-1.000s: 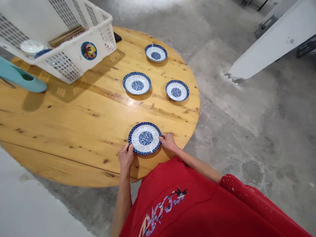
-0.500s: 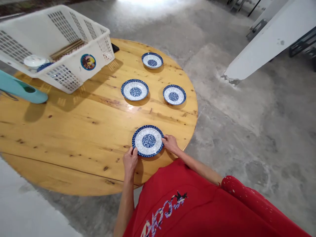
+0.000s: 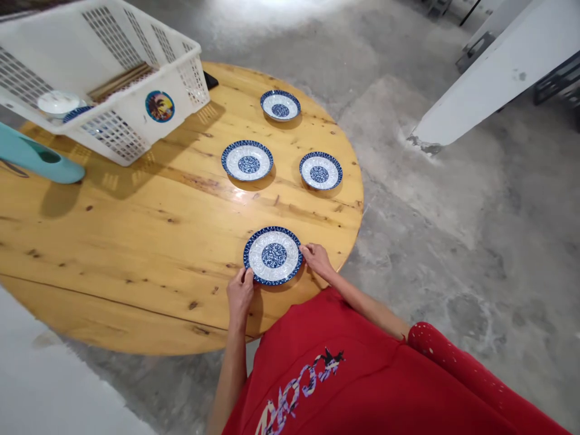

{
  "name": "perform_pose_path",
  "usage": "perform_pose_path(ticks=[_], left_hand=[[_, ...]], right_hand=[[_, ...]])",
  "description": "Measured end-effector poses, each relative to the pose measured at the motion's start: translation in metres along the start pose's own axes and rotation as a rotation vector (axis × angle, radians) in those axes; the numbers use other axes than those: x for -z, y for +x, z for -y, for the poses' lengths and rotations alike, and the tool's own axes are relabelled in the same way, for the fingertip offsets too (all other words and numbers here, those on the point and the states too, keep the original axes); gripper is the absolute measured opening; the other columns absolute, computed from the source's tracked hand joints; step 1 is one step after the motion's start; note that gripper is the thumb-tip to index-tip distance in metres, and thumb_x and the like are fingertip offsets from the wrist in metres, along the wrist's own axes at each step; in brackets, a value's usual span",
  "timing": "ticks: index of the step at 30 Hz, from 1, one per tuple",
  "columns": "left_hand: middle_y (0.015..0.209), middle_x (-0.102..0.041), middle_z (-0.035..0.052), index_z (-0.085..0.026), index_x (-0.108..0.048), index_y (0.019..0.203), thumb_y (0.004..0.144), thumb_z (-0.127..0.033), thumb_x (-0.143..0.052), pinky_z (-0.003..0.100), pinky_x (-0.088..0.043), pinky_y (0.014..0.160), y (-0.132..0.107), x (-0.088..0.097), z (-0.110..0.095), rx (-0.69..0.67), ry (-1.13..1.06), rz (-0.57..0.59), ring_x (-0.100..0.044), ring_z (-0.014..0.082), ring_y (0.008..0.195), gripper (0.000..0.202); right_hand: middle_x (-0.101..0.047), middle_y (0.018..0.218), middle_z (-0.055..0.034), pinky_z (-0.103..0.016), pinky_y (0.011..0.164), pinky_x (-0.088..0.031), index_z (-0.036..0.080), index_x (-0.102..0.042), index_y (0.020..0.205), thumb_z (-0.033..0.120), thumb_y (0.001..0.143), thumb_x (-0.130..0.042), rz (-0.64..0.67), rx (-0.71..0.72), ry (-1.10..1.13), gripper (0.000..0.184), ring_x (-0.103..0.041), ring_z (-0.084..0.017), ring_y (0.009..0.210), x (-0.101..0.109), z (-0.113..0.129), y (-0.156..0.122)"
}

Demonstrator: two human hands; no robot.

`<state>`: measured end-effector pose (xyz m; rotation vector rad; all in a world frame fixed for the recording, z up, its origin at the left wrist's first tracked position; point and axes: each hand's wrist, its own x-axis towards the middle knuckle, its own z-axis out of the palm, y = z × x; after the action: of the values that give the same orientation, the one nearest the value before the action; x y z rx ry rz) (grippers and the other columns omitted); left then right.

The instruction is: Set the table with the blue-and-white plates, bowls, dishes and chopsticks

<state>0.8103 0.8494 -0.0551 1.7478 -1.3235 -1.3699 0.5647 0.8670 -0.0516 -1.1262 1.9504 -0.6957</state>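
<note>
A blue-and-white patterned plate lies at the near side of the round wooden table. My left hand pinches its lower left rim, thumb near the top of the edge. On the opposite side, my right hand has its fingers closed at the plate's right rim. Beyond it, three matching dishes rest on the wood: a middle plate, a right-hand plate and a far plate. The fingertips under the rim are hidden.
A white plastic basket with a bowl and chopsticks in it stands at the back left. Left of it a turquoise object juts in. A dark phone-like object lies behind the basket. A white pillar rises beyond the table.
Both hands stay on the near plate's rim, with almost no movement. The view has shifted slightly, so the basket and far plates appear a little higher.
</note>
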Motion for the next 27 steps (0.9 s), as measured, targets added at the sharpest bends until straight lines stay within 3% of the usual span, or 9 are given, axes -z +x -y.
perform_pose_path(ticks=[5,12,20,27], left_hand=[[0.069,-0.06,0.0003,-0.018,-0.064,0.081,0.085,-0.048,-0.052,0.025,-0.051,0.059,-0.002,-0.002,0.006,0.064,-0.12,-0.022,-0.057,0.0151,0.064,0.032],[0.068,-0.066,0.0028,-0.017,-0.064,0.084,0.086,-0.045,-0.051,0.027,-0.054,0.061,-0.01,-0.003,0.019,0.129,-0.187,-0.061,-0.063,0.0162,0.062,0.031],[0.077,-0.067,0.0043,-0.016,-0.066,0.086,0.087,-0.038,-0.051,0.026,-0.053,0.06,-0.018,0.004,0.008,0.141,-0.226,-0.084,-0.063,0.0149,0.063,0.026],[0.071,-0.066,0.0033,-0.017,-0.064,0.082,0.087,-0.039,-0.05,0.026,-0.051,0.059,-0.02,-0.003,0.008,0.153,-0.212,-0.075,-0.062,0.0153,0.061,0.027]], right_hand=[[-0.063,0.063,-0.001,-0.021,0.05,-0.042,0.018,-0.055,0.07,0.04,0.093,-0.045,-0.004,-0.075,0.178,0.033,-0.058,-0.011,0.048,0.011,-0.005,0.005],[-0.063,0.06,-0.0019,-0.02,0.047,-0.042,0.018,-0.057,0.071,0.052,0.088,-0.048,0.036,-0.082,0.219,0.04,-0.057,-0.012,0.048,0.008,-0.019,-0.005],[-0.062,0.062,-0.0017,-0.019,0.043,-0.041,0.016,-0.06,0.079,0.048,0.086,-0.05,-0.012,-0.17,0.271,0.035,-0.056,-0.011,0.047,0.015,-0.023,-0.003],[-0.063,0.064,-0.0026,-0.022,0.047,-0.042,0.016,-0.061,0.079,0.054,0.084,-0.053,0.084,-0.077,0.291,0.039,-0.056,-0.013,0.049,0.011,-0.02,-0.011]])
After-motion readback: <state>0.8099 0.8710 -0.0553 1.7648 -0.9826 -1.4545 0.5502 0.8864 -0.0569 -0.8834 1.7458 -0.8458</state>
